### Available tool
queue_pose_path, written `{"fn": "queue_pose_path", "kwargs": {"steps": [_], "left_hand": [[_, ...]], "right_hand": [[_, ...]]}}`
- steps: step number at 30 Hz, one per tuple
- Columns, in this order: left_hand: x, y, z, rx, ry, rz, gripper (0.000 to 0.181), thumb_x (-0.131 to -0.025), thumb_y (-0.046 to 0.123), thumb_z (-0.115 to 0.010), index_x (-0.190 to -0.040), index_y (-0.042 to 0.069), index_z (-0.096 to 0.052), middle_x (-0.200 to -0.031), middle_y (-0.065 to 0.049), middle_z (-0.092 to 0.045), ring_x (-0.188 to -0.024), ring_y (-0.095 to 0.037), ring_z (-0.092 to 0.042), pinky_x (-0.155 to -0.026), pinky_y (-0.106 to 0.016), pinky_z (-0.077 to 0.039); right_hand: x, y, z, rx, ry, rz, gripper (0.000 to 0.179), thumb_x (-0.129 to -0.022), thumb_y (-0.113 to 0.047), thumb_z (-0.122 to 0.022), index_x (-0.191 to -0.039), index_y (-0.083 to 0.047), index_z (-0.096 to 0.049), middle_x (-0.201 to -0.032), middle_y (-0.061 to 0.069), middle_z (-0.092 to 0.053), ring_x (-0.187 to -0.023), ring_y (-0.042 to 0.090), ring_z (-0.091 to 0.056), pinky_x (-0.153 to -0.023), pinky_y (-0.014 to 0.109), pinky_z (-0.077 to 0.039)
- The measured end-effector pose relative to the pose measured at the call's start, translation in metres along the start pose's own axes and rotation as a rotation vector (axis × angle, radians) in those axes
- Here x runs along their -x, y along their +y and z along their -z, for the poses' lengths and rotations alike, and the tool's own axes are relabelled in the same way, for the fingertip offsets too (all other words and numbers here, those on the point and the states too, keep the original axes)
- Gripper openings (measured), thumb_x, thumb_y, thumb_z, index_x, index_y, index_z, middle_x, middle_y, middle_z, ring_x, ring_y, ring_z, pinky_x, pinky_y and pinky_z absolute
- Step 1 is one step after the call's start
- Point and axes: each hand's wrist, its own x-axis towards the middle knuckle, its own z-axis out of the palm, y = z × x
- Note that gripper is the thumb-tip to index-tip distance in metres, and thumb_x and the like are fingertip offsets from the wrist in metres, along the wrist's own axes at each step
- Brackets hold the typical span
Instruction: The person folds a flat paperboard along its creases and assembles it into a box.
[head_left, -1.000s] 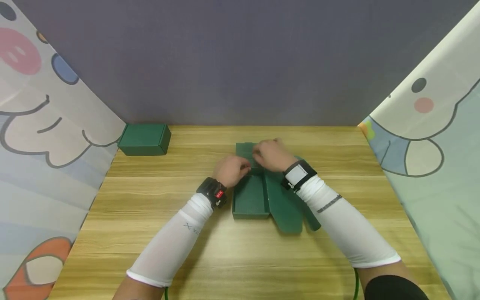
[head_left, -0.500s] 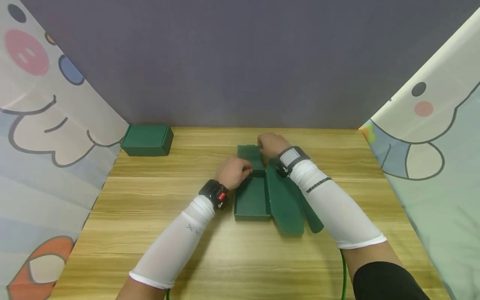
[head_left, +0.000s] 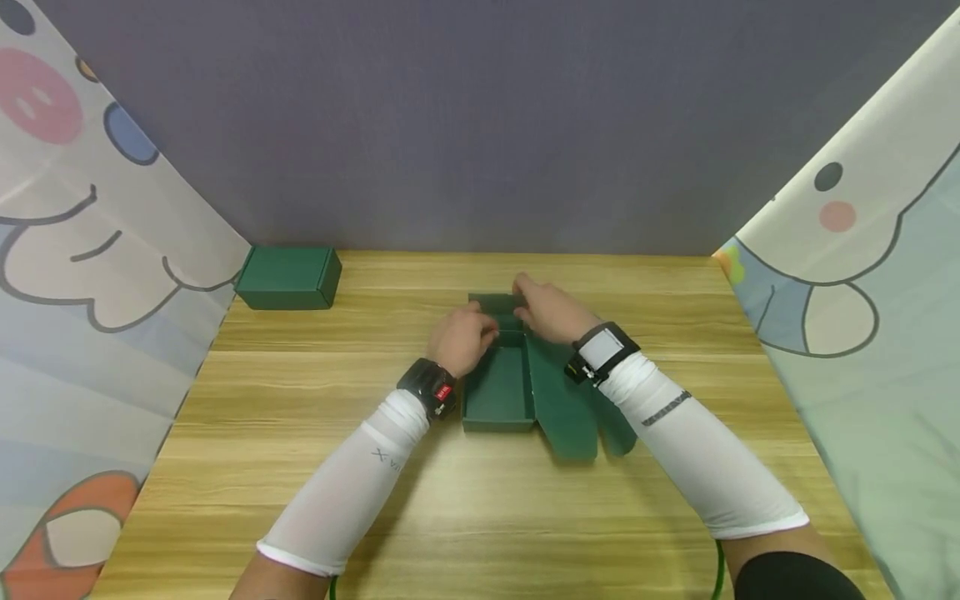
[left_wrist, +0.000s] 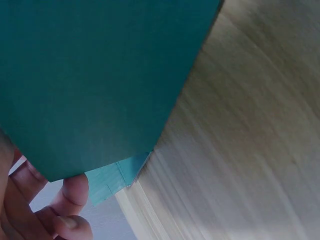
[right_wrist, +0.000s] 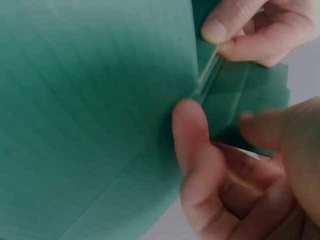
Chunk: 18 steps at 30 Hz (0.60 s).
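While my left hand [head_left: 459,340] pinches the end wall [head_left: 514,340] of the box [head_left: 498,400], I can't tell whether my right hand [head_left: 553,312] grips the flap [head_left: 495,303]; uneven pressure could crease it.

We see a green cardboard box [head_left: 498,387] partly folded, lying on the worktop [head_left: 480,517]: its shallow, rectangular tray [head_left: 498,426] stands open, a creased flap [head_left: 495,302] extends from its far end, and wide panels [head_left: 566,404] splay out to its right.
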Motion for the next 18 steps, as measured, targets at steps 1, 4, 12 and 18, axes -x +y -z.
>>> {"fn": "queue_pose_path", "kwargs": {"steps": [1, 4, 12, 18], "left_hand": [[0.000, 0.000, 0.000, 0.000, 0.003, 0.001, 0.014, -0.097, 0.027, -0.075, -0.107, 0.019, -0.082, -0.092, 0.001, -0.065, -0.077, -0.014, -0.064, -0.060, -0.028, -0.052], [0.001, 0.001, -0.001, -0.005, 0.013, 0.004, 0.014, -0.097, 0.027, -0.075, -0.107, 0.019, -0.082, -0.094, 0.000, -0.065, -0.076, -0.014, -0.063, -0.060, -0.029, -0.052], [0.004, -0.001, 0.003, 0.085, 0.016, 0.026, 0.016, -0.098, 0.023, -0.073, -0.107, 0.012, -0.081, -0.099, -0.005, -0.066, -0.082, -0.017, -0.064, -0.068, -0.030, -0.054], [0.009, -0.011, 0.008, 0.364, 0.011, 0.136, 0.012, -0.094, 0.009, -0.068, -0.103, 0.003, -0.061, -0.099, -0.010, -0.059, -0.080, -0.019, -0.059, -0.069, -0.030, -0.052]], "right_hand": [[0.002, 0.001, -0.002, -0.014, 0.000, -0.002, 0.039, -0.105, -0.017, -0.062, -0.138, -0.006, -0.046, -0.093, 0.009, -0.071, -0.076, 0.019, -0.068, -0.063, 0.032, -0.053], [0.006, 0.003, -0.007, -0.038, 0.010, -0.003, 0.056, -0.099, -0.015, -0.071, -0.146, -0.008, -0.041, -0.101, 0.010, -0.072, -0.085, 0.021, -0.071, -0.069, 0.035, -0.057], [0.006, 0.009, -0.016, -0.081, 0.072, -0.003, 0.060, -0.095, -0.010, -0.074, -0.147, -0.006, -0.043, -0.119, 0.018, -0.071, -0.090, 0.027, -0.073, -0.078, 0.041, -0.061], [0.008, 0.014, -0.018, -0.106, 0.096, 0.003, 0.054, -0.095, -0.008, -0.074, -0.142, -0.006, -0.048, -0.124, 0.020, -0.069, -0.099, 0.031, -0.072, -0.084, 0.044, -0.061]]}}
